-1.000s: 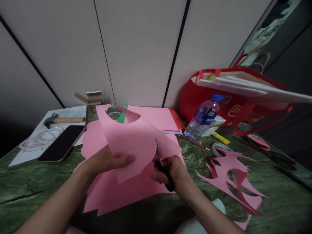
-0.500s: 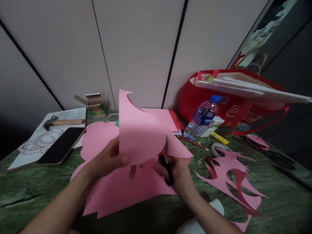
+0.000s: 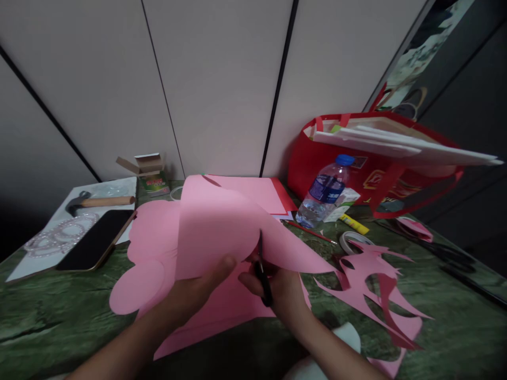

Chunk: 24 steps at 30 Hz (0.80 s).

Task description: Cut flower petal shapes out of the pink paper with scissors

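Note:
A sheet of pink paper (image 3: pixel 217 232), curled at its top, is held up in front of me. My left hand (image 3: pixel 202 287) grips its lower edge, thumb on the near face and the other fingers hidden behind. My right hand (image 3: pixel 277 290) is closed round black-handled scissors (image 3: pixel 261 277). The blades stand upright in a curved cut, with a strip of paper hanging off to the right. Beneath lie more pink sheets (image 3: pixel 222 316) and scalloped pink cut-outs (image 3: pixel 138 285). Pink offcuts (image 3: pixel 376 295) are heaped right of my right hand.
A phone (image 3: pixel 95 240), a hammer (image 3: pixel 106 201) and a bead string (image 3: pixel 59 235) lie at left, near a small opened box (image 3: pixel 152 177). At right are a water bottle (image 3: pixel 325 192), a glue tube (image 3: pixel 354 224), a tape roll (image 3: pixel 350 240) and a red bag (image 3: pixel 301 153).
The paper has tipped lower and its top now curls over backward. My left hand has shifted right along the lower edge. The cut strip extends farther right, and the scissors sit slightly lower and leftward.

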Motion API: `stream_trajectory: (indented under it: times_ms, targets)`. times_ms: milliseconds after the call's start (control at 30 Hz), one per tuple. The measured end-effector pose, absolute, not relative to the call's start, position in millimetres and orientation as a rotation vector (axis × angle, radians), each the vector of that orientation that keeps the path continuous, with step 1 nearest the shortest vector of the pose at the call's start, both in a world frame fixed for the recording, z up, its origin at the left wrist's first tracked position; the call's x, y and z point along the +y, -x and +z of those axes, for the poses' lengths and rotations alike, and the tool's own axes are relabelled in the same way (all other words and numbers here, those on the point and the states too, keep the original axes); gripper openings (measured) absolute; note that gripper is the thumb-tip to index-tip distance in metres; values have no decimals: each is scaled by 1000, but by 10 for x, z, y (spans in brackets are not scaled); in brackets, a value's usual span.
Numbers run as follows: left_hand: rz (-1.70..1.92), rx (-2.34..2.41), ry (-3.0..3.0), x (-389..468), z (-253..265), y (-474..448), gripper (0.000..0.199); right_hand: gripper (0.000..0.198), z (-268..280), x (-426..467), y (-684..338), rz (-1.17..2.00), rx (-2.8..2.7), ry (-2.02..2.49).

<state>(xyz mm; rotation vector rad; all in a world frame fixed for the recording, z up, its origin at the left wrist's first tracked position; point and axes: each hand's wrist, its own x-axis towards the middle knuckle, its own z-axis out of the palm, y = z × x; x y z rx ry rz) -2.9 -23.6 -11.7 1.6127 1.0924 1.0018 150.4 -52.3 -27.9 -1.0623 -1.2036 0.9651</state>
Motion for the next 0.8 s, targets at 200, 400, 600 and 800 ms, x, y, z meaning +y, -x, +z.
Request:
stream_trajectory:
  times_ms: [200,400,600,800]
  targets:
    - [1007,1210,-1648,-241,-90,-49,36,39,-354,-510,-1499,1081,-1140,1102]
    - [881,1332,-1601,-250,-92,-20,43,45,-410,-541,-1477,1318,-1054,1092]
    - [784,1563,-1398,-266,-29,-48,41,26,-368,-554,-1464,1466,-1160,973]
    - [654,1491,-1375,-245,31,-97,39,26,-298,-546,-1491,1451,-1230,855]
